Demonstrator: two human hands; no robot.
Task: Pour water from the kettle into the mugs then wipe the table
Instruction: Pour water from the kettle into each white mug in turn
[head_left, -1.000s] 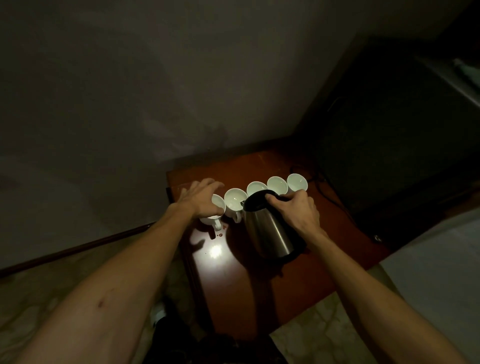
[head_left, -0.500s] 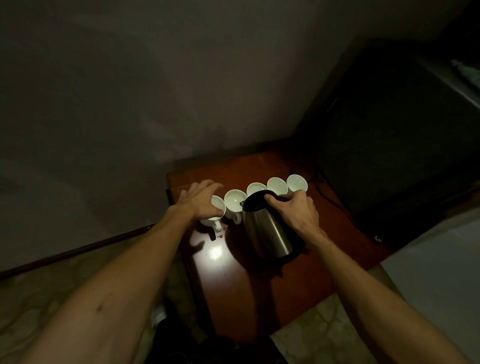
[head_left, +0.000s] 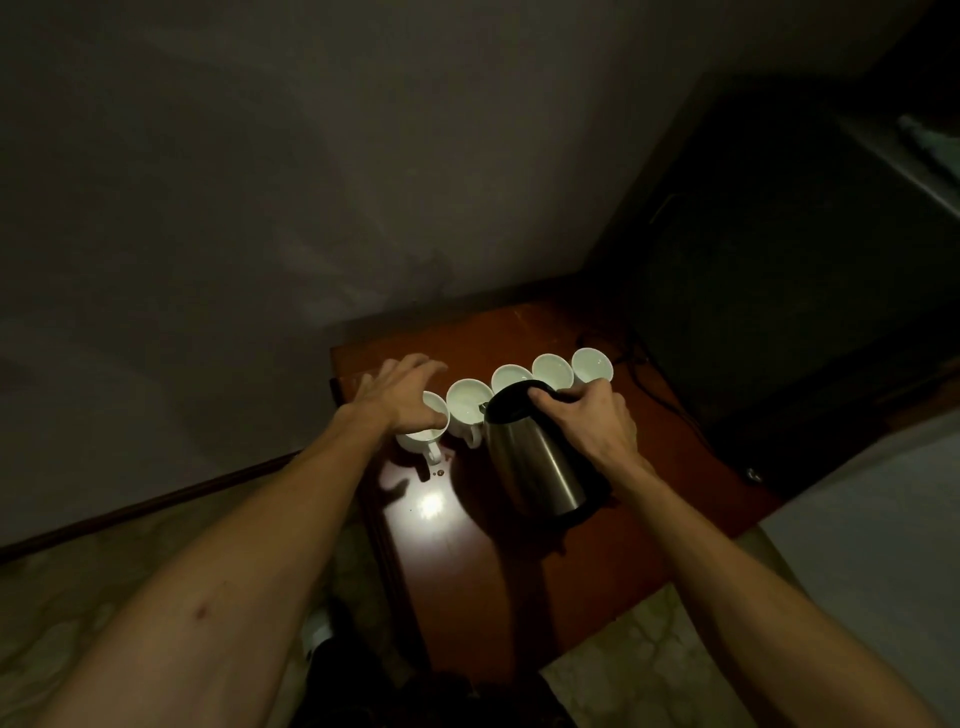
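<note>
Five mugs: standing in a row near the back of the reddish wooden surface (head_left: 498, 571), running from the leftmost mug (head_left: 423, 434) through the second mug (head_left: 467, 402), third mug (head_left: 509, 376) and fourth mug (head_left: 551, 368) to the rightmost mug (head_left: 592, 364).
Kettle: the steel kettle (head_left: 535, 457) is being held off the surface and tilting leftward, its spout sitting over the rim of the second mug.
Right hand: the right hand (head_left: 592, 421) is wrapping closed around the kettle's black handle.
Left hand: the left hand (head_left: 400, 397) is resting half-open over the far rim of the leftmost mug, fingers spread, apparently steadying it rather than gripping.
Water: no stream is discernible in the dim light; fill levels cannot be read.
Progress: pouring appears to be at the second mug, so the three mugs to the right are probably waiting.
Remaining: wiping is not yet begun; no cloth is showing, and small dark spots (head_left: 439, 473) are lying just in front of the leftmost mug.
</note>
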